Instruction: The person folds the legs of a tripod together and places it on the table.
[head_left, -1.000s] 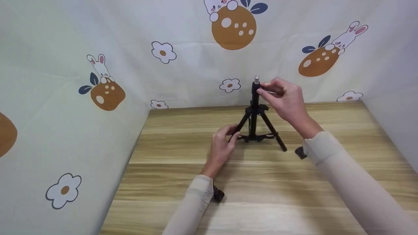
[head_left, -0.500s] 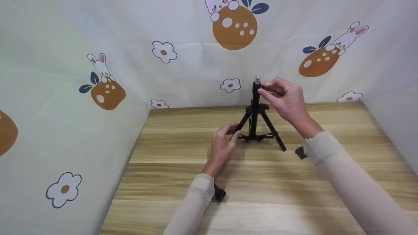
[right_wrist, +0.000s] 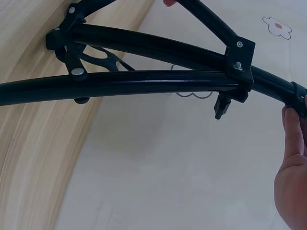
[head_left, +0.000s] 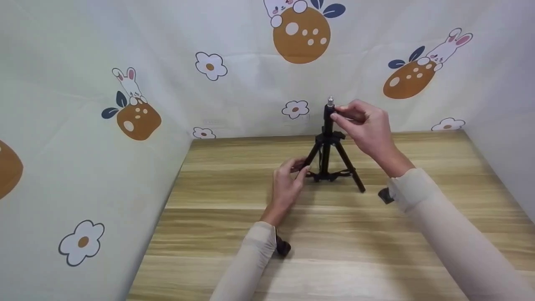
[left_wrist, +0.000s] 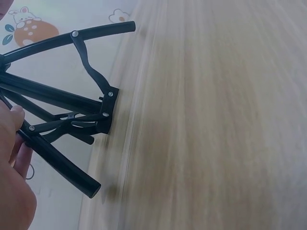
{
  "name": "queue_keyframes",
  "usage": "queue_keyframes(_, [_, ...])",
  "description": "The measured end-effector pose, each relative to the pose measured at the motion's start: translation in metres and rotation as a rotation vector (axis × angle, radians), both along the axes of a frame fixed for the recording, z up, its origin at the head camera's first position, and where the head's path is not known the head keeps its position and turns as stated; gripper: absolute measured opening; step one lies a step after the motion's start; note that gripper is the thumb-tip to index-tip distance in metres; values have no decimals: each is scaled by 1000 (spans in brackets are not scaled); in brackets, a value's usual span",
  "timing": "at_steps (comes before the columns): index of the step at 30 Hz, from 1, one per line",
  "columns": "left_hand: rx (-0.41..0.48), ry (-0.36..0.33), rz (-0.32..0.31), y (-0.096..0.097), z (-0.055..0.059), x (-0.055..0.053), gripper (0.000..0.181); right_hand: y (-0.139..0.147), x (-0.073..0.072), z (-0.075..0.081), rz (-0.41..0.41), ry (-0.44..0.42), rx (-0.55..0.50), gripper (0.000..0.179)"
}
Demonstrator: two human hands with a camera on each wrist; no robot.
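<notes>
A black tripod with a silver screw tip stands upright near the back of the table, legs spread. My left hand pinches its left leg between thumb and fingers. In the left wrist view that leg runs down past the hand, which is cut off by the frame edge. Higher up, my right hand pinches the top of the centre column with thumb and index finger. The right wrist view shows legs, braces and the collar, with the right hand at the edge.
The wood-grain table meets a pale cloth wall printed with rabbits, oranges and flowers, close behind the tripod. More cloth rises at the left side. Dark wrist cameras show beside the sleeves.
The left hand and the held leg have shifted very slightly to the right, and the right leg's foot slightly left. Both hands keep the same hold; the head view has drifted a little.
</notes>
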State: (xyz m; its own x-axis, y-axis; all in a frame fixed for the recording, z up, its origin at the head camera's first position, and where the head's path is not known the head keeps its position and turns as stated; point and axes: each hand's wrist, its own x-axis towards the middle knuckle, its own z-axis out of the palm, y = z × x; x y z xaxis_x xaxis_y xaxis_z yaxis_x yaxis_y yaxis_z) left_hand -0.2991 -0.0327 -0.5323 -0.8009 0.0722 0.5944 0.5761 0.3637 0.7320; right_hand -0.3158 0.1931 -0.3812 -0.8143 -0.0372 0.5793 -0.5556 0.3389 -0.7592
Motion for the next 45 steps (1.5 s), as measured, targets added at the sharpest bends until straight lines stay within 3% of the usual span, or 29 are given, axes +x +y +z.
queue_keyframes(31, [54, -40, 6, 6, 3, 0, 20, -2, -3, -5, 16, 15, -43, 17])
queue_keyframes(45, [56, -24, 14, 10, 2, -3, 20, -2, -2, -5, 4, 15, -42, 17])
